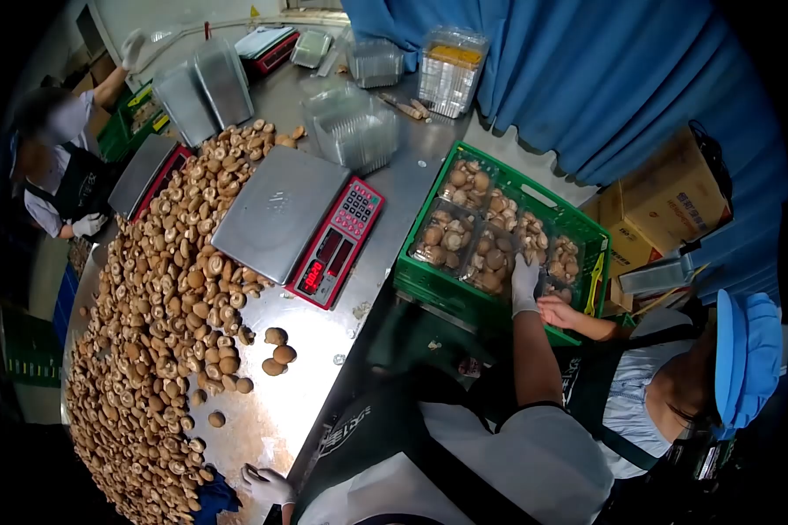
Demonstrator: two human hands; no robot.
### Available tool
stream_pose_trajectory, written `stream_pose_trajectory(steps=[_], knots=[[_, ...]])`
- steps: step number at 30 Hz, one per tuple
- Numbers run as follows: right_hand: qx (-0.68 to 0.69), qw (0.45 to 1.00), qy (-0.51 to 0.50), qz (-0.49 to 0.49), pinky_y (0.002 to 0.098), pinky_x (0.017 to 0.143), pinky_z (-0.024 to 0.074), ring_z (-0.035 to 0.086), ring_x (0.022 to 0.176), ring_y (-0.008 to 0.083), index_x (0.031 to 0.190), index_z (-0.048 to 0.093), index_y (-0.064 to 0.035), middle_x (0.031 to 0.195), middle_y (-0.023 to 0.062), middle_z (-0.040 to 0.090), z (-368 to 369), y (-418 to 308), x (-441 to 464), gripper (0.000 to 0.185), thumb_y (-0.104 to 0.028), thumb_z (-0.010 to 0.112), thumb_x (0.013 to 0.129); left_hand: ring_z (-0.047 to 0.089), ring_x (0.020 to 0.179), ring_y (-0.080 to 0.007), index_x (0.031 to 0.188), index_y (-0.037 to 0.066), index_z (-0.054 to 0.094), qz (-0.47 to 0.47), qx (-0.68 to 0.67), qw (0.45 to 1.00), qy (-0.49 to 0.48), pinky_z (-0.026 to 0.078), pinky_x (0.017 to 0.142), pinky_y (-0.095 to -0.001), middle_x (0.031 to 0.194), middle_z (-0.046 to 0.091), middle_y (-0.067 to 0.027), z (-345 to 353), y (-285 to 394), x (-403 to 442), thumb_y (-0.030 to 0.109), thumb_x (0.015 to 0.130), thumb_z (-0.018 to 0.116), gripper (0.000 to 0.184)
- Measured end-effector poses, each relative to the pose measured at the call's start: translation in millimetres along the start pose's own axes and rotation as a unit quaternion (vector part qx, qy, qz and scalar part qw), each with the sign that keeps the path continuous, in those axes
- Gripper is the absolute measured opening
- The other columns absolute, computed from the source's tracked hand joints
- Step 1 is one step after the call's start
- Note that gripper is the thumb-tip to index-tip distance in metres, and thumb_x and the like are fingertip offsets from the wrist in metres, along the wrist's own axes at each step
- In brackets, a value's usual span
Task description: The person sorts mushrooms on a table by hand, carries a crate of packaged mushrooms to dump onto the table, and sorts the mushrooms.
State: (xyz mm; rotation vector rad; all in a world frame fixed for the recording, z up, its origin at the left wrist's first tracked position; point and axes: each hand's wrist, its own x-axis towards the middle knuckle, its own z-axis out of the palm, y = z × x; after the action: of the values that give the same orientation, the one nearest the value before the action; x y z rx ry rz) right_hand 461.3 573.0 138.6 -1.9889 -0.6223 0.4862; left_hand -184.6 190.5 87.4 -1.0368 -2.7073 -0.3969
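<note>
My right hand (525, 282), in a white glove, reaches down into a green crate (429, 278). Its fingers are at the near edge of a clear box of mushrooms (531, 234) and appear to grip it; the glove hides part of that box. Several more clear boxes filled with brown mushrooms (490, 258) stand around it in the crate. Down by the table's near edge, my gloved left hand (267, 484) has its fingers apart and holds nothing. Close to it are a dark blue cloth (216, 499) and a big heap of loose mushrooms (149, 367).
A red and silver scale (280, 214) stands on the metal table (302, 398), with stacked clear boxes (350, 127) behind. At right, a co-worker in a blue cap (744, 359) has a bare hand (556, 311) at the crate. Another person (61, 175) stands far left. Cartons (665, 197) sit beside the curtain.
</note>
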Motion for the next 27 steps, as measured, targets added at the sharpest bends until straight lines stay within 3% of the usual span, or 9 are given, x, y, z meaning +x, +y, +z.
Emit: stream_pose_trajectory(steps=[4,8,11,13,15,16,19,26,27], knots=[[-0.004,0.955,0.009,0.297,0.0385,0.1,0.0421,0.054,0.118,0.0297,0.13,0.054,-0.0018,0.134,0.0161,0.055,-8.4,-60.1,-39.8,0.061,-0.038,0.075,0.085,0.052,0.107,-0.0407,0.12,0.0,0.059,-0.025,0.004,1.0,-0.007,0.043,0.089,-0.0502,0.121,0.056,-0.0208,-7.8,7.0,0.5,0.027,0.09,0.044,0.044],[0.143,0.977,-0.071,0.139,0.0384,0.088,0.0465,0.058,0.097,0.025,0.103,0.059,-0.006,0.108,0.011,0.06,-0.2,29.1,7.0,0.042,-0.035,0.08,0.081,0.052,0.107,-0.0411,0.118,-0.002,0.061,-0.026,-0.017,0.999,0.012,0.042,0.091,-0.0509,0.119,0.057,-0.0225,-10.6,12.4,-0.2,0.026,0.088,0.044,0.044],[0.125,0.984,-0.088,0.092,0.0369,0.091,0.0434,0.052,0.106,0.0223,0.114,0.053,-0.0057,0.115,0.0109,0.056,-9.7,-2.6,-8.4,0.053,-0.033,0.081,0.078,0.053,0.108,-0.0416,0.117,-0.002,0.062,-0.022,-0.026,0.999,0.019,0.042,0.094,-0.0504,0.12,0.059,-0.0218,-5.1,7.4,-0.7,0.023,0.086,0.048,0.041],[0.13,0.989,-0.073,0.015,0.0359,0.085,0.0467,0.057,0.094,0.0216,0.097,0.063,-0.004,0.099,0.0093,0.061,-2.9,23.4,24.6,0.033,-0.018,0.081,0.074,0.054,0.108,-0.0411,0.115,-0.001,0.062,-0.043,-0.04,0.998,0.007,0.042,0.094,-0.0499,0.119,0.059,-0.0216,-16.4,17.3,-0.4,0.021,0.086,0.05,0.038],[0.256,0.954,-0.128,-0.089,0.0316,0.086,0.0469,0.056,0.094,0.0184,0.095,0.057,-0.0056,0.102,0.0088,0.06,-14.3,-36.7,-0.8,0.033,-0.01,0.082,0.073,0.055,0.108,-0.04,0.113,0.0,0.063,-0.015,-0.033,0.998,0.042,0.042,0.094,-0.0485,0.118,0.06,-0.0212,-13.5,13.3,-0.5,0.019,0.085,0.052,0.035],[0.138,0.982,-0.036,-0.125,0.0313,0.088,0.0463,0.056,0.097,0.0177,0.096,0.053,-0.0052,0.103,0.009,0.059,-14.3,-44.3,9.3,0.038,-0.007,0.083,0.073,0.055,0.108,-0.0395,0.112,0.0,0.063,-0.022,-0.056,0.997,0.044,0.042,0.095,-0.0479,0.117,0.06,-0.0209,-14.9,14.0,0.7,0.017,0.084,0.053,0.034],[0.103,0.967,-0.095,-0.212,0.0307,0.093,0.0447,0.054,0.104,0.0185,0.111,0.053,0.0015,0.115,0.0124,0.055,-21.9,-69.3,46.0,0.044,-0.011,0.08,0.079,0.054,0.109,-0.0384,0.111,0.001,0.063,-0.027,-0.091,0.994,0.055,0.041,0.097,-0.0465,0.117,0.06,-0.0192,-13.7,14.0,0.9,0.012,0.082,0.055,0.032],[0.216,0.898,-0.358,-0.139,0.0391,0.107,0.0392,0.048,0.127,0.0268,0.137,0.049,-0.0002,0.14,0.0155,0.048,46.2,-240.4,-87.4,0.051,-0.031,0.052,0.096,0.056,0.104,-0.0393,0.107,-0.001,0.063,-0.027,-0.127,0.99,0.062,0.044,0.094,-0.0477,0.107,0.062,-0.0208,7.4,4.4,2.5,0.005,0.077,0.053,0.032],[0.297,0.796,-0.52,-0.09,0.042,0.109,0.0378,0.047,0.13,0.0287,0.14,0.045,-0.0007,0.142,0.0155,0.047,86.1,-242.5,-76.7,0.053,-0.032,0.047,0.097,0.056,0.104,-0.0394,0.102,-0.001,0.064,-0.046,-0.112,0.992,0.034,0.045,0.093,-0.0478,0.105,0.062,-0.0213,6.8,5.8,8.2,0.003,0.075,0.053,0.03]])
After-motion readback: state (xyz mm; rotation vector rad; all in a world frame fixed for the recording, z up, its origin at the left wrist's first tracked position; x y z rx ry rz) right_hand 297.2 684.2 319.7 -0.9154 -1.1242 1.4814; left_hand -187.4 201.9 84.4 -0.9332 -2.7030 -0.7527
